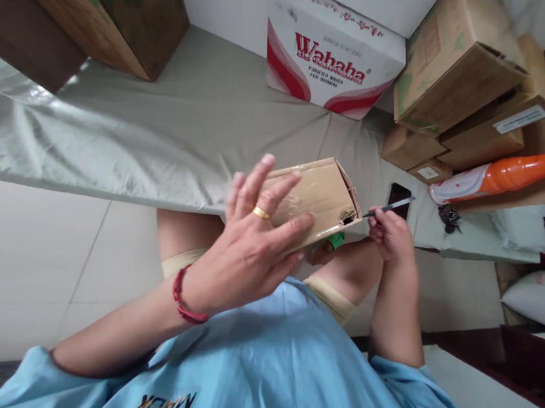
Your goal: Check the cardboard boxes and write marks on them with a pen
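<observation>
A small brown cardboard box lies at the front edge of the cloth-covered surface, with clear tape along its top. Its near right corner has a torn, dark hole. Across the left part of the box rests my left hand, fingers spread and lying flat, wearing a gold ring and a red bracelet. My right hand is pinched round a slim pen just right of that corner. The pen's dark tip points at the box, close to the hole; I cannot tell whether it touches.
Behind stand a white Wahaba-style water carton and brown cartons. An orange bottle, a black phone and keys lie to the right. A large carton stands at the back left. The grey cloth drapes over the edge.
</observation>
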### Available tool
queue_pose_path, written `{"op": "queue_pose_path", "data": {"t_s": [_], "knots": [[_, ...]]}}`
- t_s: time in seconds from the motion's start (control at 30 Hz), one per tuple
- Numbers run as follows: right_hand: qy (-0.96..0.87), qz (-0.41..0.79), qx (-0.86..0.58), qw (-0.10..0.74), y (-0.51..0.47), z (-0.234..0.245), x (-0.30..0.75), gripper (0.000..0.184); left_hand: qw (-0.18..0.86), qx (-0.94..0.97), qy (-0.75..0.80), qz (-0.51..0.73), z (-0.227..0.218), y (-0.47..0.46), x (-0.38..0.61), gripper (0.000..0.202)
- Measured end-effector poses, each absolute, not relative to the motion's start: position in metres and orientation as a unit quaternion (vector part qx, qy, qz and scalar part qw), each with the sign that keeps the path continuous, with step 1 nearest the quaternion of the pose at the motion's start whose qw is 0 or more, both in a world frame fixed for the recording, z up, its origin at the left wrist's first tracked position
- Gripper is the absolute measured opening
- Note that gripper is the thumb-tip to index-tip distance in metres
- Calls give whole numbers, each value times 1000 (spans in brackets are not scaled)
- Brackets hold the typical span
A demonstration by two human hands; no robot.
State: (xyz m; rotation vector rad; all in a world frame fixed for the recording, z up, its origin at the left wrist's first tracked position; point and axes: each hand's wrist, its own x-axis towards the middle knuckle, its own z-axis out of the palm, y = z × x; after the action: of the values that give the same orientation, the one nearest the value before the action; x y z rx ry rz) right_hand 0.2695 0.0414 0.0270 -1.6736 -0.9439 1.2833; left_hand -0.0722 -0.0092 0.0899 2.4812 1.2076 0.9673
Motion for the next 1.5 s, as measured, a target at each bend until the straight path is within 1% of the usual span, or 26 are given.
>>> {"op": "queue_pose_path", "data": {"t_s": [0.03, 0.1, 0.17, 0.23, 0.3, 0.4, 0.47, 0.57, 0.67, 0.73, 0.77, 0.83, 0.87, 0.93, 1.0, 1.03, 1.17, 1.3, 1.5], "knots": [[-375, 507, -682, 369, 43, 15, 272, 65, 107, 841, 422, 321, 88, -6, -77, 46], [-385, 492, -709, 327, 45, -7, 273, 67, 108, 844, 431, 301, 83, 0, -85, 61], [-395, 476, -721, 312, 48, -23, 270, 67, 115, 848, 427, 293, 77, 6, -91, 78], [-411, 447, -735, 301, 54, -35, 267, 66, 112, 850, 420, 299, 73, 11, -95, 87], [-429, 404, -753, 293, 62, -42, 267, 62, 106, 850, 409, 313, 72, 14, -95, 85], [-446, 317, -787, 286, 74, -43, 277, 54, 83, 838, 397, 364, 77, 12, -92, 67], [-445, 242, -815, 281, 78, -40, 289, 54, 58, 812, 416, 406, 84, 9, -91, 55], [-427, 123, -855, 266, 75, -36, 309, 65, 1, 755, 485, 441, 94, 9, -92, 47], [-396, 42, -902, 165, 70, -39, 322, 81, -44, 689, 557, 462, 92, 16, -86, 52], [-380, 37, -919, 104, 68, -44, 325, 88, -53, 670, 574, 468, 83, 20, -75, 62], [-376, 45, -921, 92, 68, -46, 325, 89, -52, 675, 571, 464, 76, 21, -69, 70], [-370, 47, -923, 91, 69, -49, 325, 85, -38, 712, 545, 442, 63, 19, -58, 81], [-365, 43, -925, 92, 70, -49, 326, 82, -33, 733, 525, 431, 58, 15, -55, 81], [-350, 36, -932, 93, 73, -49, 329, 81, -30, 768, 489, 412, 51, 6, -52, 71], [-327, 38, -940, 92, 78, -48, 335, 83, -27, 785, 465, 408, 50, -3, -55, 60], [-313, 44, -944, 90, 79, -47, 338, 85, -11, 786, 463, 409, 51, -7, -57, 58], [-275, 76, -955, 82, 79, -44, 346, 89, 71, 776, 454, 431, 53, -15, -60, 58], [-284, 87, -951, 88, 63, -40, 345, 96, 68, 775, 442, 447, 47, -15, -58, 58], [-343, 87, -927, 123, 29, -29, 327, 82, 58, 772, 433, 462, 36, -14, -61, 63]]}}
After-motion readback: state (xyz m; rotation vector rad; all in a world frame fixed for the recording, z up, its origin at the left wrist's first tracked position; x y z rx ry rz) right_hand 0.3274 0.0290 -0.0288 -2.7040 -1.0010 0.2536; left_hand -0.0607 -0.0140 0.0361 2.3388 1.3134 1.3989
